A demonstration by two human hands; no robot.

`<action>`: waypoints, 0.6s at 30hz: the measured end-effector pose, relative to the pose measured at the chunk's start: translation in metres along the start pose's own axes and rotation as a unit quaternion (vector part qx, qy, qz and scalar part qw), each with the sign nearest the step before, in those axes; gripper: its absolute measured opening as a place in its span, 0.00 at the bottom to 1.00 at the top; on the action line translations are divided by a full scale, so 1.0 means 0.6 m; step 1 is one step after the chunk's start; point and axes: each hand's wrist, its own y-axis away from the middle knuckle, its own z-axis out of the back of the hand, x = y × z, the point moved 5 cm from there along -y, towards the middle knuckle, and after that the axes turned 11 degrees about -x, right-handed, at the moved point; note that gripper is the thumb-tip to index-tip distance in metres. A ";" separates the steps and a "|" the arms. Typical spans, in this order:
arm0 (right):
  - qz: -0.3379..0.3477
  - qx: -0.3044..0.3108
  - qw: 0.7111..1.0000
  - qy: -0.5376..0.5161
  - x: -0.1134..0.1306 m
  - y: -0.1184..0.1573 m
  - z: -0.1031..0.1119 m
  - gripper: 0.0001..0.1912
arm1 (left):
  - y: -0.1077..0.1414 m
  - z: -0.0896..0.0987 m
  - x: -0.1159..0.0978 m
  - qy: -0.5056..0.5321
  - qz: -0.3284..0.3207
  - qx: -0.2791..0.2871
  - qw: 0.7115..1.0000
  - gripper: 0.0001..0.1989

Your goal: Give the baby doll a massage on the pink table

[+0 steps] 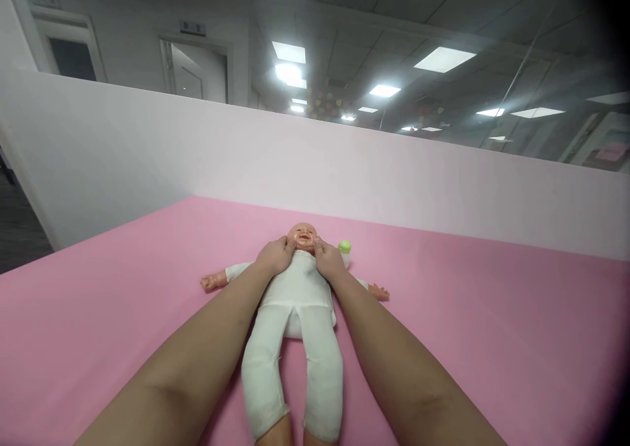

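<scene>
Doll (296, 288) face-up, long axis running away, head (304, 229) farthest, left hand (275, 256) and right hand (329, 258) gripping its cheeks

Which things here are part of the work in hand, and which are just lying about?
In use:
- baby doll, on its back
- left hand and right hand, at either side of its face
- pink surface under it

Just there:
- green-capped bottle by the right hand, not held
- white partition behind

Head view faces forward over the doll (296, 287); right corners perhaps vignetted.
</scene>
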 end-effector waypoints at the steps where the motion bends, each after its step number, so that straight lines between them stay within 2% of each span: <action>1: -0.002 -0.003 1.000 -0.002 -0.001 0.000 0.000 0.33 | 0.000 0.000 0.000 0.006 0.001 -0.004 1.000 0.35; 9: -0.007 0.005 1.000 -0.003 0.007 0.005 0.005 0.31 | 0.006 0.003 -0.001 0.024 0.013 -0.014 1.000 0.39; 18: -0.015 0.028 0.999 -0.017 0.022 0.010 0.010 0.34 | 0.007 0.003 0.001 0.025 0.005 -0.015 1.000 0.36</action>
